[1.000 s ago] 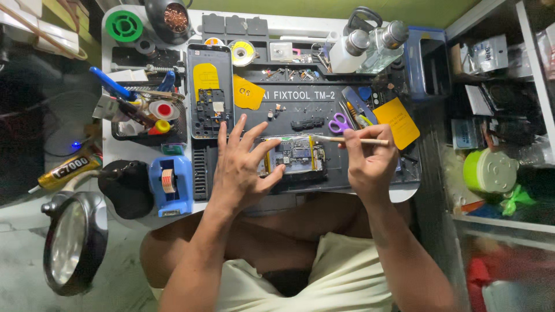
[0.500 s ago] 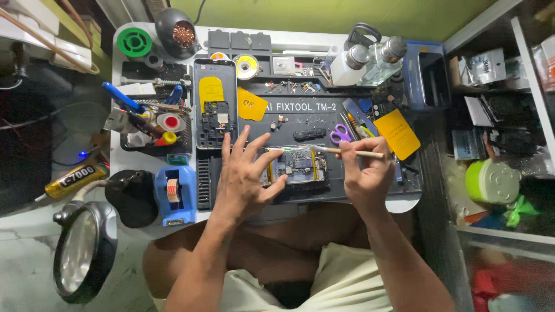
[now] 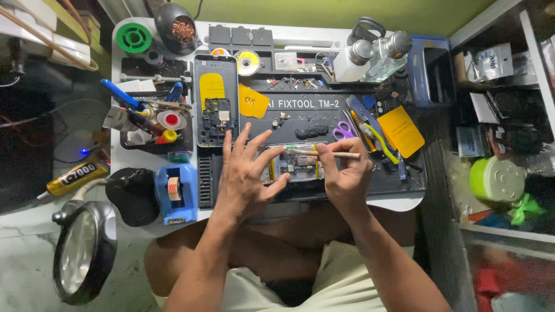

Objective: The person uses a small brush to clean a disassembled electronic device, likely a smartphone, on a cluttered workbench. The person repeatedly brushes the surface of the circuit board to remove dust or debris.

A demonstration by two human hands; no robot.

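— Status of grip?
— My right hand [image 3: 347, 173] pinches a thin brush [image 3: 324, 152]; my left hand [image 3: 245, 173], fingers spread, steadies the opened phone [image 3: 296, 167] on the mat [image 3: 404, 179].
— Handling?
— I judge it light and fragile; hold its edges only.

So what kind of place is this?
Probably a small phone repair bench at home. An opened phone lies on a dark work mat, the hands work on a circuit board with a thin stick, and a glue tube and magnifier lamp sit nearby.
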